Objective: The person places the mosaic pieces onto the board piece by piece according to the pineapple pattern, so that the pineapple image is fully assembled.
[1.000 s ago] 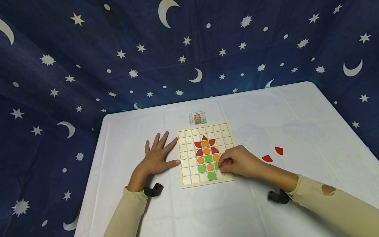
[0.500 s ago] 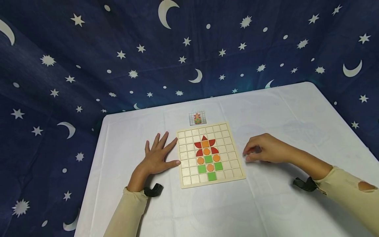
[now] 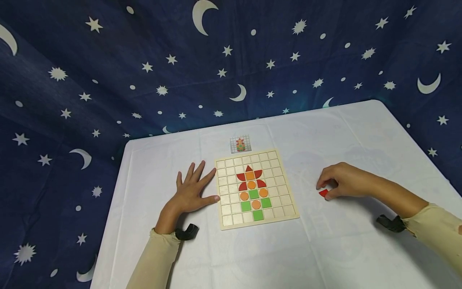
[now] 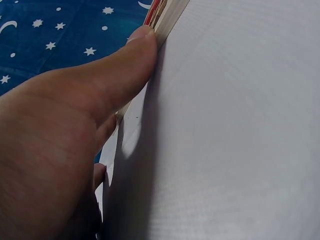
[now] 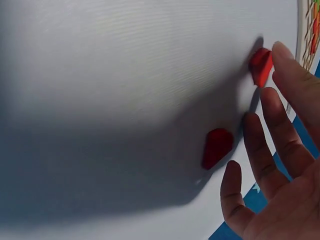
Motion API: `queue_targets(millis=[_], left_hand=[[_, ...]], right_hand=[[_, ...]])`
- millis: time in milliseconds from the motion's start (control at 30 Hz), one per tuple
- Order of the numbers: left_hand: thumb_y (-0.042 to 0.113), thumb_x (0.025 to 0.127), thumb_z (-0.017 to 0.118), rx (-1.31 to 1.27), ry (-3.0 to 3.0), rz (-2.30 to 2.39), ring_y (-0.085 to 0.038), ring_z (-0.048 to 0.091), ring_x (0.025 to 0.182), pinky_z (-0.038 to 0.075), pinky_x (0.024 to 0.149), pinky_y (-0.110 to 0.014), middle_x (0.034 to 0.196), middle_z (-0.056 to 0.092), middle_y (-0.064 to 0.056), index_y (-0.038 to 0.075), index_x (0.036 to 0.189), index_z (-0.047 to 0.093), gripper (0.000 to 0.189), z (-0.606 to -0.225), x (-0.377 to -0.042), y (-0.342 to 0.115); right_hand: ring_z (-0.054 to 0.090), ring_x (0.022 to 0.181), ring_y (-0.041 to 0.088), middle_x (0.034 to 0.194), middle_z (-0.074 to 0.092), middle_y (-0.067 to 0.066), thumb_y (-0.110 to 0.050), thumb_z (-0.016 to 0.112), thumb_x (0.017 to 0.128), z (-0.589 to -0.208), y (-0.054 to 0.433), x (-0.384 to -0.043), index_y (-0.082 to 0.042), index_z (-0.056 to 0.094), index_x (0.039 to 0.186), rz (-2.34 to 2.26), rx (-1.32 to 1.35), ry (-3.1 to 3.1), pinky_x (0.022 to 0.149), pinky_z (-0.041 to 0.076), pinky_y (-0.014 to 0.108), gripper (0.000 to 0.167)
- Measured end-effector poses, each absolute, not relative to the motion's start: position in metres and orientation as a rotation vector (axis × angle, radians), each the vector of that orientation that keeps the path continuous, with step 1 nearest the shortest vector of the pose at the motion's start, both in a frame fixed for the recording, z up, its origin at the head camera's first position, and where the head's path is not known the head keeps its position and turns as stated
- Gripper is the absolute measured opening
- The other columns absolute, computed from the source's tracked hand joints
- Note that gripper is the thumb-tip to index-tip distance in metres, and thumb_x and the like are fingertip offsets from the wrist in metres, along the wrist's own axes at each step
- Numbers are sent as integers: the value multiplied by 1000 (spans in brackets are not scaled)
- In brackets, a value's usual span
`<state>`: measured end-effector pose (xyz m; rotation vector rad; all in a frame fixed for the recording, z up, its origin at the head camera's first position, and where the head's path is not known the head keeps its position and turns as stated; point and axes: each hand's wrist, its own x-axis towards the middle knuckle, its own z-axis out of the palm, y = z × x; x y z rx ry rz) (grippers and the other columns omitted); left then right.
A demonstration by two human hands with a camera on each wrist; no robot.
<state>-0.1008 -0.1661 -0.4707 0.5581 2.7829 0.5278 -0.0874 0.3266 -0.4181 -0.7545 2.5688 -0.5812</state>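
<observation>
In the head view, my left hand (image 3: 189, 193) lies with fingers spread on the table, thumb and index fingertips at the left edge of the wooden grid board (image 3: 229, 220). The left wrist view shows the thumb (image 4: 125, 62) against the board's side. Well right of the board, my right hand (image 3: 348, 180) is low over the table, thumb and index fingertips right at a red quarter-circle tile (image 3: 323, 193). In the right wrist view its fingers are apart around that tile (image 5: 261, 67). A second red tile (image 5: 218, 147) lies under the hand, hidden in the head view.
On the board stands a figure of red tiles (image 3: 248, 168), orange tiles (image 3: 251, 185) and green squares (image 3: 258, 215). Behind the board lies a small pattern card (image 3: 240, 144). White cloth covers the table (image 3: 260, 257); a dark blue starry curtain (image 3: 180, 80) hangs behind.
My right hand has left a green square on the board and moved right to the red tiles. The left hand has stayed in place.
</observation>
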Motion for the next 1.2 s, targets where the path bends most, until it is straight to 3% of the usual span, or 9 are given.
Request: queue_targets(millis=[767, 1200], left_hand=[[70, 84, 66, 561, 2786, 507, -37, -8, 160, -7, 118, -74, 174, 2, -4, 35, 162, 27, 94, -473, -101, -167], [71, 84, 65, 560, 2786, 497, -38, -8, 160, -7, 118, -75, 174, 3, -4, 34, 162, 27, 94, -471, -102, -166]], right_hand=[[52, 78, 4, 82, 57, -16, -16, 89, 78, -422, 322, -87, -33, 73, 86, -638, -720, 2588, 68, 47, 20, 25], [58, 77, 5, 88, 68, -15, -14, 81, 88, -428, 295, -84, -29, 77, 96, -929, -769, 2490, 70, 50, 21, 17]])
